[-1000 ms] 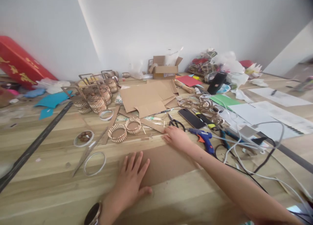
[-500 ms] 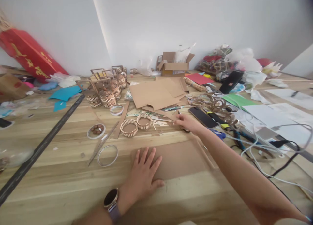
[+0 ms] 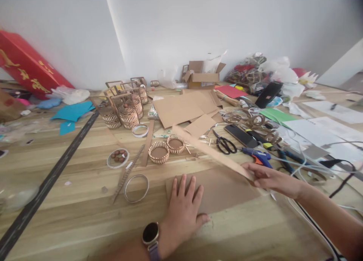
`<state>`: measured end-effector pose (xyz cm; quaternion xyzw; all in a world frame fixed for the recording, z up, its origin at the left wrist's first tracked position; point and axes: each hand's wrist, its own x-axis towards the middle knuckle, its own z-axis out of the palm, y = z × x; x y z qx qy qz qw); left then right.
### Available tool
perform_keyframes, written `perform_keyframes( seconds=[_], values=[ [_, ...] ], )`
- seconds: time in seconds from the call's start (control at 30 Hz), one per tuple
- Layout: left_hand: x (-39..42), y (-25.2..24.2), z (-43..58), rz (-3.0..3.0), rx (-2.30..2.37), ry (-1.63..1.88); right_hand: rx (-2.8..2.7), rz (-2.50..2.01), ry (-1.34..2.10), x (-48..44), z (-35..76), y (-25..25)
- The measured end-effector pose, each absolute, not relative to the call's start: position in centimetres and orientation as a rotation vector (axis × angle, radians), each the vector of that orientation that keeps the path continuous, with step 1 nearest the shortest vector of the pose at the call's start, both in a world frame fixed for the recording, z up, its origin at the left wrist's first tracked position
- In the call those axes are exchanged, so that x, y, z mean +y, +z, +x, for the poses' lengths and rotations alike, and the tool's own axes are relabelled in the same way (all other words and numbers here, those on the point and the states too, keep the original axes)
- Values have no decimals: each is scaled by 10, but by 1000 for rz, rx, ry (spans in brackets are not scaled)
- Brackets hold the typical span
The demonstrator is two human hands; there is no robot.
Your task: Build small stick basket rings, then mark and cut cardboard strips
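Observation:
My left hand (image 3: 185, 202) lies flat with fingers spread on the left end of a brown cardboard sheet (image 3: 227, 191) on the wooden table. A smartwatch (image 3: 150, 233) is on that wrist. Between the fingers and thumb of my right hand (image 3: 268, 178) is one end of a long cardboard strip (image 3: 212, 153). The strip slants up and away to the left above the table, its far end near two small round baskets (image 3: 159, 153). Black-handled scissors (image 3: 226, 143) lie just beyond it.
A blue glue gun (image 3: 259, 156), a phone (image 3: 241, 135) and white cables (image 3: 300, 163) crowd the right. Larger cardboard pieces (image 3: 181, 108) lie at the back. To the left are a white ring (image 3: 136, 188), a ring of brown balls (image 3: 118, 158) and several handled baskets (image 3: 129, 115).
My right hand has moved from the scissors area toward me and right, and now holds the cardboard strip lifted. The left hand stays flat on the sheet. The view has shifted slightly.

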<state>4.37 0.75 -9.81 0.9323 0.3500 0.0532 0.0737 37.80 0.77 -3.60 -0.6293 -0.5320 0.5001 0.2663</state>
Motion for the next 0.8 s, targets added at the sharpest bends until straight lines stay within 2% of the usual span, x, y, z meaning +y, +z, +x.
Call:
perform_keyframes(
  seconds=[0.1, 0.2, 0.3, 0.47, 0.6, 0.8],
  values=[
    [-6, -96, 46, 2977, 912, 243, -1573, -1769, 1218, -8, 380, -38],
    [-21, -88, 40, 3131, 662, 464, -1870, -1737, 1306, -2, 382, -33],
    [-24, -81, 29, 3091, 793, 550, -2209, -1628, 1311, 14, 382, -27],
    [-4, -87, 18, 2771, 1349, 214, -2612, -1345, 1012, 29, 384, -30],
    [-4, -93, 17, 2665, 1370, 48, -2656, -1275, 899, 31, 394, -49],
    [-7, -97, 8, 2815, 1327, 79, -2594, -1104, 843, 29, 405, -69]
  ],
)
